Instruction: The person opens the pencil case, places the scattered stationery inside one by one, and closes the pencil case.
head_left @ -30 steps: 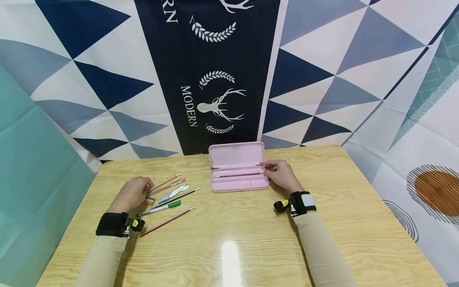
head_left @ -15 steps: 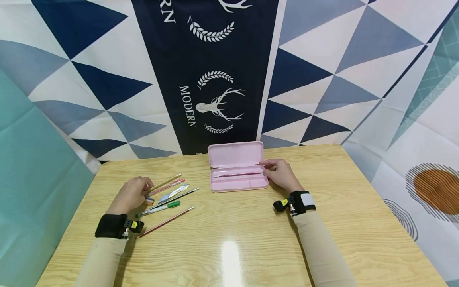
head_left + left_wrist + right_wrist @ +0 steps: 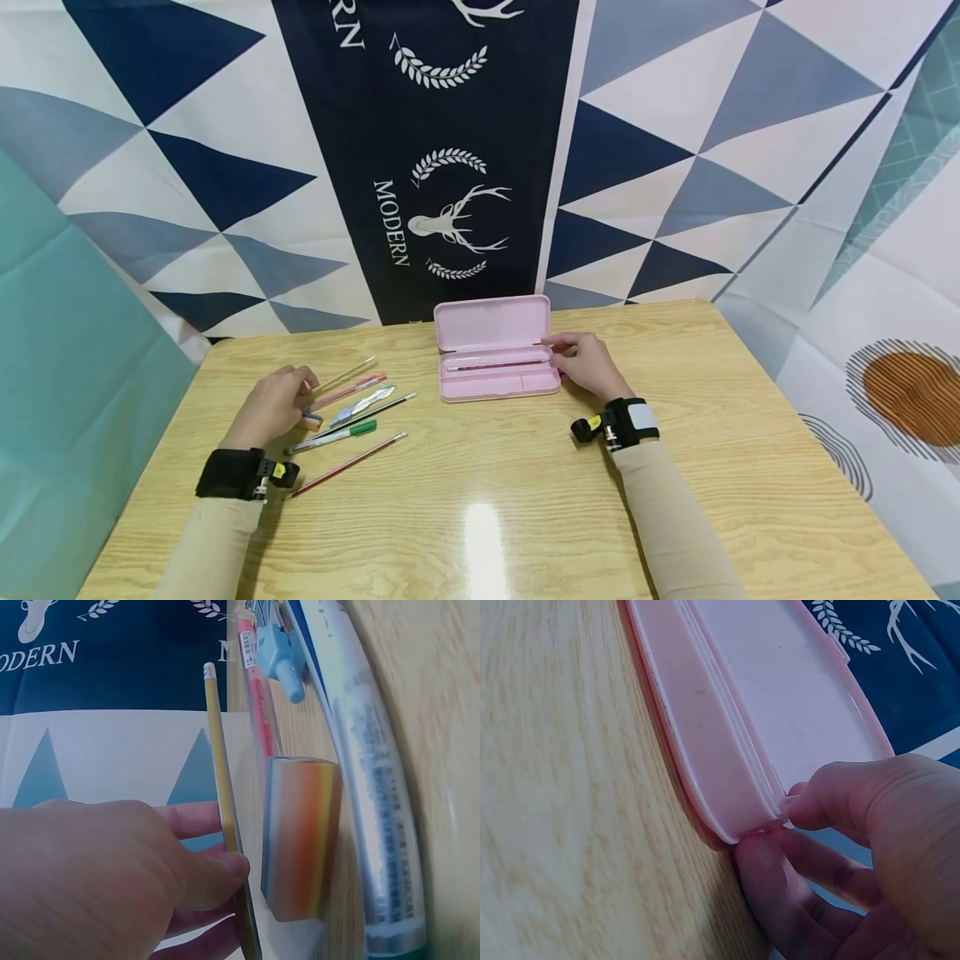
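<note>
My left hand [image 3: 273,404] pinches a yellow pencil [image 3: 216,727] between thumb and fingers, its white-tipped end pointing up and away. Beside it lie a striped, block-shaped eraser [image 3: 300,840], a red pen [image 3: 259,697], a light blue compass [image 3: 281,656] and a pen with a green cap [image 3: 363,427]. At the back of the table, a pink pencil case [image 3: 491,323] stands open with a dark red pencil [image 3: 495,365] in its rear compartment. My right hand [image 3: 588,364] grips the case's right end, thumb on the rim and fingers against the end wall.
A dark pencil [image 3: 390,403] lies among the loose things, and a red pencil [image 3: 348,465] lies nearer the front of the wooden table [image 3: 570,517]. Directly behind the table's back edge hangs a patterned cloth [image 3: 465,125].
The yellow pencil's far end has risen slightly as my left hand holds it. My right hand and the pencil case keep their places.
</note>
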{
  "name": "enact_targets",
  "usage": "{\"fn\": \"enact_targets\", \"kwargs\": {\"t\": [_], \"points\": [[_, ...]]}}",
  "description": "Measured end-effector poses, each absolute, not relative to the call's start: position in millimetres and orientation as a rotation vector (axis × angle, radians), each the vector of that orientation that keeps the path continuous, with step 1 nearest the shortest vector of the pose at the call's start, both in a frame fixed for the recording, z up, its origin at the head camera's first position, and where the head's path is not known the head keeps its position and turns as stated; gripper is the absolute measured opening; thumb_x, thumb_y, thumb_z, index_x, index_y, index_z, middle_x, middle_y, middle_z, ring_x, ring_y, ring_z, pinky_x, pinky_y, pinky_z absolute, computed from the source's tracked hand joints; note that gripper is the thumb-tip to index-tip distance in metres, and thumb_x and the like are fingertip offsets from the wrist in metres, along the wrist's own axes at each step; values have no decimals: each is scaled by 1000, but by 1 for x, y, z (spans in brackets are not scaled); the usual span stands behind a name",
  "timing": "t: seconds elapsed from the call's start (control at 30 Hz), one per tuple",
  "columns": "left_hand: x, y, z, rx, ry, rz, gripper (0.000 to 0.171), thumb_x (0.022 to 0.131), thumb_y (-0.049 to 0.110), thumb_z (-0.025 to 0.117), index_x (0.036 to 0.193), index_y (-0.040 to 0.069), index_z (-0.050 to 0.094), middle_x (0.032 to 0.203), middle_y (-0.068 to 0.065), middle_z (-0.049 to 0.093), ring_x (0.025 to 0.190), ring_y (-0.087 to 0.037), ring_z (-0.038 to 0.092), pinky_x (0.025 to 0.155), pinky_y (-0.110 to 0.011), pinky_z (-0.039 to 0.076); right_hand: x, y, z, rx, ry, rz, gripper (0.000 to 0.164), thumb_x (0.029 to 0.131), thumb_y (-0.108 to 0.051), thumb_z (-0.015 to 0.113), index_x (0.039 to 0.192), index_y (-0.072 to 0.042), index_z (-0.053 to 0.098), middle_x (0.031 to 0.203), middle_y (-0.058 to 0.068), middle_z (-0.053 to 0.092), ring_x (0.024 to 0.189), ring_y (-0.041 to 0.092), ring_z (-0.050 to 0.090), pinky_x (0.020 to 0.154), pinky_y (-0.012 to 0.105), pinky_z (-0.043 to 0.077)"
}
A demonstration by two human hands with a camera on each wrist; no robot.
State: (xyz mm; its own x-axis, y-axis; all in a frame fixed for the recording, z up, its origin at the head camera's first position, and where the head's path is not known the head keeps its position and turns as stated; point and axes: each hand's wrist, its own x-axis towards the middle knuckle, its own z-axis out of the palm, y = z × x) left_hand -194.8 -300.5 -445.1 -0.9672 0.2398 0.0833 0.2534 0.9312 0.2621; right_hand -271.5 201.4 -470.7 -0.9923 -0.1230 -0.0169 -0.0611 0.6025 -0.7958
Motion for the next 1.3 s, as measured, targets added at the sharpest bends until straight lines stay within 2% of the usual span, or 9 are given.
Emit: {"fn": "enact_targets", "kwargs": {"t": [0.57,0.9,1.3], "points": [[-194,-297,-440,-408,-2943,-419,41,73,-21,68,109,-1,66,92,-16,64,83,-31,62,72,-46,55,-272,201,-475,-175,2771,-1355,32,88,-9,67,119,-14,74,109,15,71,78,22,64,57,24,56],[-195,-295,-434,-453,-2893,-393,41,73,-22,67,108,-1,66,91,-16,63,81,-30,60,71,-44,53,-273,202,-476,-163,2773,-1345,32,89,-9,67,120,-14,74,109,15,71,82,24,63,58,25,56],[-196,-291,-428,-418,-2844,-372,43,72,-20,70,110,-1,65,92,-18,62,80,-31,60,68,-45,53,-273,203,-475,-180,2779,-1362,32,87,-9,68,118,-14,74,109,15,71,76,23,63,55,24,55]]}}
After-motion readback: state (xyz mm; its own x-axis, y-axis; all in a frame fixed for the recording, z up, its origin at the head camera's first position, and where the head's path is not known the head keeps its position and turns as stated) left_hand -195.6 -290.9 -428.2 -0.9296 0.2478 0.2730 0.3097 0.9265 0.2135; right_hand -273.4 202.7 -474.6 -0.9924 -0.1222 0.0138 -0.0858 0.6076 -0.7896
